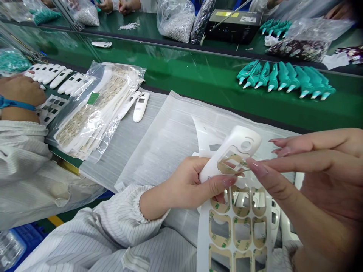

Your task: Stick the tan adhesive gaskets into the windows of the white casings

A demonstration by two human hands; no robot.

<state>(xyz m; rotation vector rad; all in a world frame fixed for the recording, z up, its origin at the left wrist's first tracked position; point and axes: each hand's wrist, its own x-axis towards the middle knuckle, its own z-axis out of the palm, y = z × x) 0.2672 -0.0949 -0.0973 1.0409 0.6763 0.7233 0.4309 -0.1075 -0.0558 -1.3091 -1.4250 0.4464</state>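
While a white plastic device shell (227, 141) is clenched in the left hand (193, 185), a die-cut adhesive gasket (231, 164) is seen on its face, held above the sheet of further gaskets (238, 226) — the gasket is reached by fingertips (255, 166) of the right hand (320, 166) — though a pinch cannot be told.

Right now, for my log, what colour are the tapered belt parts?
Tapered parts are teal, white-tipped; head view.

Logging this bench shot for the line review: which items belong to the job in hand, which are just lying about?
In hand: left hand gripping white plastic casing; right hand at its adhesive sticker; sticker sheet below.

Lying about: bagged sticker sheets; loose white casings; teal parts.
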